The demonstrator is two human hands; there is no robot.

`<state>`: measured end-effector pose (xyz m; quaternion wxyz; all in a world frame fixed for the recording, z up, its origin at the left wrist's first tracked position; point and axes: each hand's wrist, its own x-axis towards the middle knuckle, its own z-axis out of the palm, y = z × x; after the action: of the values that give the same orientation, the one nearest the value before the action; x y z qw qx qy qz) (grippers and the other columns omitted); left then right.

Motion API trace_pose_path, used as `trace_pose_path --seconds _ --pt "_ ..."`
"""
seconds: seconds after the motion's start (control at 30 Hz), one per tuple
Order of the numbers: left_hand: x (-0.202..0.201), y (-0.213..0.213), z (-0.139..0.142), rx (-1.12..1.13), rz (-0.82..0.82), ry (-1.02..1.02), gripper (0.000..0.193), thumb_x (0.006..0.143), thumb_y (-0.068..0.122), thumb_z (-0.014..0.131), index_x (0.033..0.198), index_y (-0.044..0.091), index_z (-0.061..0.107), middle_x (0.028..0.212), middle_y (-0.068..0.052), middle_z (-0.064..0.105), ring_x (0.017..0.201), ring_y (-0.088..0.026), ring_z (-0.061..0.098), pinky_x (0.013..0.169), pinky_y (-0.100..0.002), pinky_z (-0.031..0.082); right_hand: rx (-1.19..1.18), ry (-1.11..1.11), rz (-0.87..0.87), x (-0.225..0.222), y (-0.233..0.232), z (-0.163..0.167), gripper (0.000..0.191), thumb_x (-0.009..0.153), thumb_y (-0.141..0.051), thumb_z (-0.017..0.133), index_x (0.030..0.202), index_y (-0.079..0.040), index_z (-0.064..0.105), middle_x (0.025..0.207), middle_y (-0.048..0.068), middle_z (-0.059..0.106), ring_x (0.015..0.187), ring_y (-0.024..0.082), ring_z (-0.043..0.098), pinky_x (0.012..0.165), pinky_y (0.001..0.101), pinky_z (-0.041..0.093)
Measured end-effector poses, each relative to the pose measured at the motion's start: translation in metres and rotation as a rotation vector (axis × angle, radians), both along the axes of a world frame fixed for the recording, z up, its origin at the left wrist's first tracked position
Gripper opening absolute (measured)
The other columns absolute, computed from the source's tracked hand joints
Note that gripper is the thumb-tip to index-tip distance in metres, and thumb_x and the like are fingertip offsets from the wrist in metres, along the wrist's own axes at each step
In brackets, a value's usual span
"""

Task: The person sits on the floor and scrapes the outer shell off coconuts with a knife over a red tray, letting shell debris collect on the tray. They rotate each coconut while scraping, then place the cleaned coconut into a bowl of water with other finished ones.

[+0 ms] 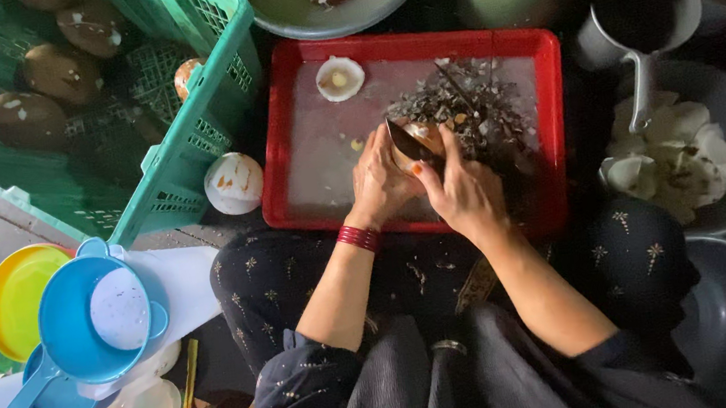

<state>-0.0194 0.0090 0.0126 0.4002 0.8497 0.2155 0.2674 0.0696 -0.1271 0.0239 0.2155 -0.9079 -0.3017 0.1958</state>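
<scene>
Coconut (421, 138) sits gripped in your left hand (381, 181) over the red tray (547, 55), and your right hand (464, 191) is closed on a dark blade (406, 142) pressed against it. Your fingers sit very close to the edge, so one slip on the round shell could cut you or tip the pile of shell bits (466, 106) off the tray

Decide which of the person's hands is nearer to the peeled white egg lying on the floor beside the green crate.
Left. The left hand works over the red tray, across its edge from the white egg. The right hand is farther along the tray, beyond the left one.
</scene>
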Motion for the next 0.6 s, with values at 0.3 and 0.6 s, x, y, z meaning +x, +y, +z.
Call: trace_pose_path --seconds 0.3,0.6 --pt "-0.001 -0.011 0.017 0.042 -0.029 -0.038 0.084 0.055 0.025 0.090 0.132 0.015 0.056 0.122 -0.012 0.064 0.110 -0.036 0.067 0.088 -0.044 0.058 0.443 0.167 -0.075 0.025 0.000 0.003 0.064 0.094 -0.061 0.048 0.132 -0.010 0.055 0.105 0.026 0.075 0.100 0.044 0.074 0.080 0.0514 0.058" --pt "0.003 -0.011 0.000 0.021 0.044 0.016 0.067 0.078 0.024 0.089 0.134 0.012 0.056 0.127 -0.012 0.063 0.113 -0.036 0.067 0.093 -0.043 0.059 0.208 -0.110 -0.016 0.008 0.005 -0.004 0.068 0.099 -0.060 0.044 0.145 -0.010 0.047 0.100 0.032 0.071 0.091 0.056 0.066 0.077 0.0615 0.052"
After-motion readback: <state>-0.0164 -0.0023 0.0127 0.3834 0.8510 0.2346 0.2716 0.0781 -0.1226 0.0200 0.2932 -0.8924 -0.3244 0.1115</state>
